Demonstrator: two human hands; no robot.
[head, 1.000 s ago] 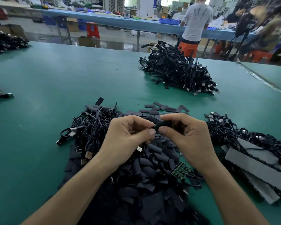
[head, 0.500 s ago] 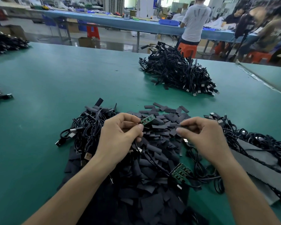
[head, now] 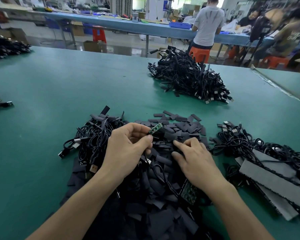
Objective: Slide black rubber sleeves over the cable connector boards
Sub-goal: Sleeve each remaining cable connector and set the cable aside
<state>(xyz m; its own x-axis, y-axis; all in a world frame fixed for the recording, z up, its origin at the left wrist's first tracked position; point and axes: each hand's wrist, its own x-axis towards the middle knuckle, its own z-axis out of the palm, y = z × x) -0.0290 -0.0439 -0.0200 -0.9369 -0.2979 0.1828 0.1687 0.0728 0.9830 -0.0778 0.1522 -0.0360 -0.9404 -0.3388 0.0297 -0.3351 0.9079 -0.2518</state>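
A heap of sleeves [head: 163, 196] lies at the near edge of the table [head: 42, 135], a left tangle of cables [head: 93, 139] touching it on one side and a right tangle [head: 241, 144], with strips [head: 275, 179] lying on it, near the other. Above the heap the left hand [head: 126, 149] pinches a connector board [head: 155, 129]; the right hand [head: 196, 161] rests on the sleeves beside it. Behind, farther across the table, sits a cable pile [head: 189, 78].

Right hand [head: 196, 161] is now apart from left hand [head: 126, 148], no longer meeting it at centre. It is lowered onto the pile of black sleeves [head: 185, 129], fingertips touching them. Green board [head: 155, 129] now shows bare in the left pinch.
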